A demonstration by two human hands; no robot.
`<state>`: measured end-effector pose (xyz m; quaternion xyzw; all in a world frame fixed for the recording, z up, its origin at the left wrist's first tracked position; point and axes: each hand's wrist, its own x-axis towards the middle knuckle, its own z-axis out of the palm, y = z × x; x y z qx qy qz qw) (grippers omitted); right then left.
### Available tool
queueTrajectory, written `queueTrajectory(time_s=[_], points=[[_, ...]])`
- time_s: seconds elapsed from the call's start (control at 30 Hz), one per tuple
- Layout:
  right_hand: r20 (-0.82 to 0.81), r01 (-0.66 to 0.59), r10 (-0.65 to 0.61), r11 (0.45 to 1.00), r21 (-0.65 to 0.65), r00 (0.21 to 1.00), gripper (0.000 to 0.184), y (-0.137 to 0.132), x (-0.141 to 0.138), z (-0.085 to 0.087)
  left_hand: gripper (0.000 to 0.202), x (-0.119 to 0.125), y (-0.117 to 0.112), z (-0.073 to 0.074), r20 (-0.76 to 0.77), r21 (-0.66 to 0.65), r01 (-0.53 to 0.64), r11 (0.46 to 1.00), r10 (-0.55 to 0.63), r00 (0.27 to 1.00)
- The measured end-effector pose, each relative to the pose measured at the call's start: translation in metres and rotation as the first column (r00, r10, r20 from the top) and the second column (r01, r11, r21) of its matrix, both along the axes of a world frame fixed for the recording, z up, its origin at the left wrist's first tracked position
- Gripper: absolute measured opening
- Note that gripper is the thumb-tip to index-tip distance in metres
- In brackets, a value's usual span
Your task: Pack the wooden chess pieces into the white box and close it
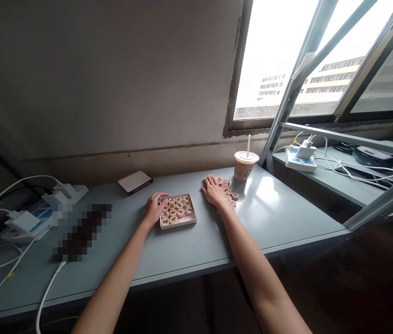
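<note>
Round wooden Chinese chess pieces with dark characters (pixel 180 205) lie in rows inside a shallow open box (pixel 182 224). My left hand (pixel 154 208) grips the box at its upper left corner, its curled fingers reaching over the rim beside the pieces. Farther right, a loose heap of more chess pieces (pixel 229 191) rests directly on the desk. My right hand (pixel 213 191) lies palm down over the left part of that heap, fingers spread, and covers some of the pieces. A bare strip of the box floor shows at its lower right.
A box lid (pixel 135 182) stands by the wall. Behind the heap is a drink cup with a straw (pixel 246 165). Power strips (pixel 26 227) with white cables and a pixelated dark item (pixel 83 232) occupy the desk's left. A metal frame post (pixel 380 197) rises at right.
</note>
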<state>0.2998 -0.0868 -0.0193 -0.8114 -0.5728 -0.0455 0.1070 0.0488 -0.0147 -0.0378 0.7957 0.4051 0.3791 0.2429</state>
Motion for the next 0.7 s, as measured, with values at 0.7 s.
queueTrajectory(time_s=[0.7], points=[[-0.576, -0.683, 0.606, 0.723, 0.109, 0.549, 0.029, -0.037, -0.04, 0.049, 0.023, -0.003, -0.01, 0.011, -0.065, -0.074, -0.004, 0.997, 0.0, 0.998]])
